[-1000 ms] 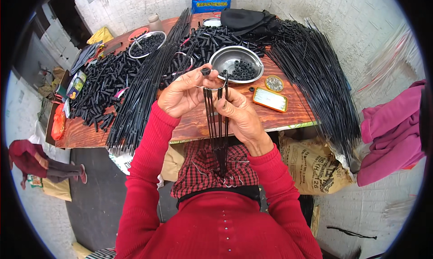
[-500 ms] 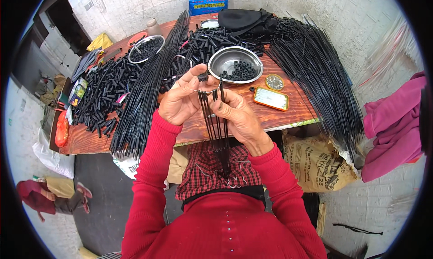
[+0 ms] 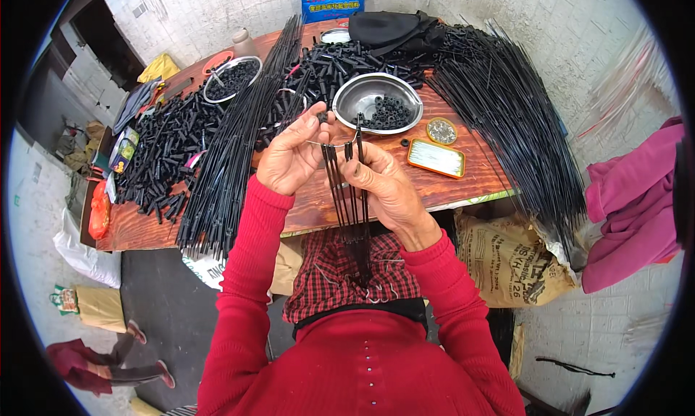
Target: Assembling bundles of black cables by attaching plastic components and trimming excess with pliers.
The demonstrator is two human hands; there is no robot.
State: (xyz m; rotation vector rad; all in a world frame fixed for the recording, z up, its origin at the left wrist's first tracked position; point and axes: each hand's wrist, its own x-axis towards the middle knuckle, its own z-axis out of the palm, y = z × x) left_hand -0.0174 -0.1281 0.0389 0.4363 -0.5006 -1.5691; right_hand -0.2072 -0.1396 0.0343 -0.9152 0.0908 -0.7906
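Note:
Over the table's front edge my left hand (image 3: 289, 157) is closed, its thumb and fingers raised around a small black ring-shaped part (image 3: 323, 117). A thin wire (image 3: 313, 142) runs from this hand toward the right one. Several slim black rods (image 3: 340, 191) hang from the wire by their upper ends and reach down over my lap. My right hand (image 3: 386, 188) is closed on the upper part of the rods, thumb laid across them. Just behind the hands stands a steel bowl (image 3: 355, 94) with small black ring parts (image 3: 391, 112) inside.
Long black rod bundles lie at the left (image 3: 235, 148) and right (image 3: 499, 90). Black tubular pieces (image 3: 170, 133) are heaped on the wooden table (image 3: 463, 188). A yellow tin of pale pins (image 3: 436, 159) and a round tin (image 3: 441, 131) sit right of the bowl. Another person (image 3: 90, 369) is at lower left.
My left hand and the black ring part have shifted slightly up and left, while my right hand stays on the rods. The other person has moved lower in view, legs now apart.

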